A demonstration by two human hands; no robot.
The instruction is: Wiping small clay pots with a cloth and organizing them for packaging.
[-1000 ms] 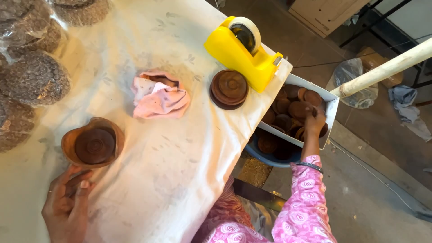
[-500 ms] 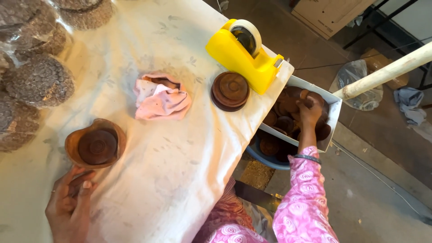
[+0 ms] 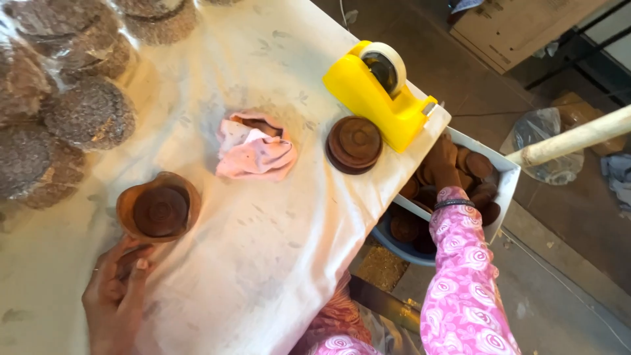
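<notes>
- Left hand [image 3: 117,299] pinches the near end of a brown clay lamp [image 3: 158,210], which sits on the white cloth-covered table [image 3: 263,263] with a round clay lid inside.
- Right hand [image 3: 447,172] reaches into the white tray of brown clay discs [image 3: 483,190] beside the table; its grip is hidden.
- Nearby: crumpled pink cloth [image 3: 255,148], yellow tape dispenser [image 3: 374,89].

Bright soft daylight, faint shadows, sharp centre, slight edge distortion

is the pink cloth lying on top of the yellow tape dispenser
No, the pink cloth lies on the table, apart from the yellow tape dispenser.
</notes>
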